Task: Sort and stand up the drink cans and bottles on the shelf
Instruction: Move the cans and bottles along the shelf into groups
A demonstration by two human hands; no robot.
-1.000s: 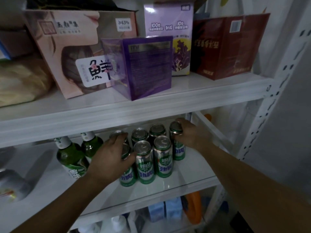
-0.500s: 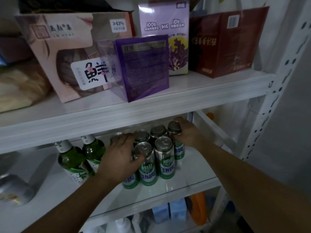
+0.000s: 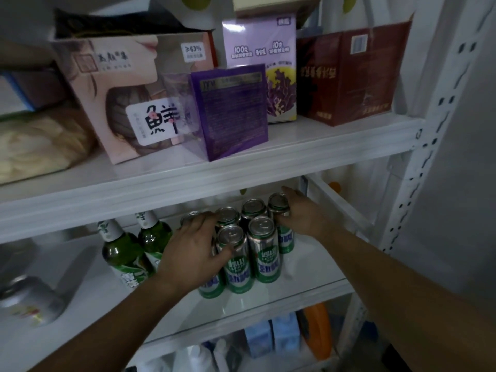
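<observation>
Head view, middle shelf [image 3: 308, 272]: cans [image 3: 264, 248] stand upright in a tight block, green-and-white labels, lids up; seven counted, four in the back row and three in front, sides touching or nearly so. Left hand [image 3: 193, 253] lies over the front-left can [image 3: 212, 287], fingers curled down over its top and reaching the lid of the can behind, thumb pressed to the side of the middle front can; it grips that can. Right hand [image 3: 303, 213] grasps the back-right can [image 3: 285, 237] at the rim, thumb on the near side, fingers wrapped round the far side. Two green bottles [image 3: 120, 251] stand upright just beside the block on its left, necks close under the upper shelf [image 3: 214, 181]; the nearer one is partly hidden by the left wrist. Open room: a bare strip of white board between the front cans and the shelf's front lip, and a wider bare patch right of the block, out to the perforated upright post [image 3: 418, 183]. Headroom is tight, since the upper shelf's front edge sits low over the back lids. A metal pot [image 3: 26, 299] sits at far left, well apart from the bottles. A purple box [image 3: 230, 111] stands near the upper shelf's edge.
</observation>
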